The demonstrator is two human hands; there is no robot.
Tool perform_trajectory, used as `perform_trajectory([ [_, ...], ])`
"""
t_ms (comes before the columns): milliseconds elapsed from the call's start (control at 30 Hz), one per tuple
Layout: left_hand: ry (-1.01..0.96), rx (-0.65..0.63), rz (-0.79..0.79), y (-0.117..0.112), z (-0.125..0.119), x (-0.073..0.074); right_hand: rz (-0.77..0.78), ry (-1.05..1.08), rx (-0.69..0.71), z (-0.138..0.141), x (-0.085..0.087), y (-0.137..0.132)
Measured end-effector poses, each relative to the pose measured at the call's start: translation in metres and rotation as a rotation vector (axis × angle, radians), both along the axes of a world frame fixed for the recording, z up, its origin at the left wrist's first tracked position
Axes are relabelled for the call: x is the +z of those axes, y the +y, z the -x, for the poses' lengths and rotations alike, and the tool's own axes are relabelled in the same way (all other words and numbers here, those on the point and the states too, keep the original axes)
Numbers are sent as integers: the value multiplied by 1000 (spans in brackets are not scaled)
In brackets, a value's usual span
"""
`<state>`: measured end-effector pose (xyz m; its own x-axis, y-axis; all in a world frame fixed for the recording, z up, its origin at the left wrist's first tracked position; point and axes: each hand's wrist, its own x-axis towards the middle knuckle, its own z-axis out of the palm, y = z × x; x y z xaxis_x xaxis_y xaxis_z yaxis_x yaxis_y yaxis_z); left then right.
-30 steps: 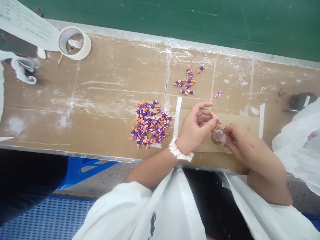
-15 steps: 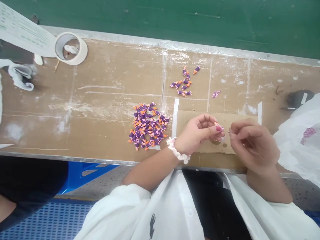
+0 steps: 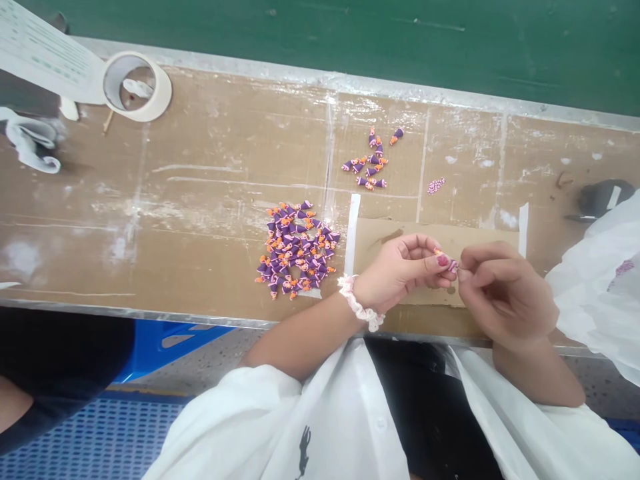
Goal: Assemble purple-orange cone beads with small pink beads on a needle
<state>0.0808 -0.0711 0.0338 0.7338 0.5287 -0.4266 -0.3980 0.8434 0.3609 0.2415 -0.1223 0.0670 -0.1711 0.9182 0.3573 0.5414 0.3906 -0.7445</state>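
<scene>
My left hand pinches one small purple and orange piece between thumb and fingers above a taped cardboard patch. My right hand is closed, its fingertips meeting the same piece from the right; what it grips is too small to name. A large heap of like purple-orange pieces lies left of my left hand. A smaller group of the same pieces lies farther back. A tiny pink speckled bit rests beside that group.
A roll of masking tape and a printed sheet sit at the far left. A white plastic bag lies at the right, a dark object behind it. A green surface borders the bench. A blue stool stands below left.
My right hand lifted off the small clear cup on the cardboard and rose to meet my left fingertips. The cup is now hidden under my hands. My left hand curled tighter.
</scene>
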Motion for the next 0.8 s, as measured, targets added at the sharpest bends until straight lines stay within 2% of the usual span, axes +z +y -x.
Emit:
perform_trajectory([
  [400, 82, 18, -110, -1, 1, -3, 77, 66, -3, 1, 4, -5],
  [800, 98, 35, -119, -2, 0, -1, 90, 63, -44, 7, 6, -7],
])
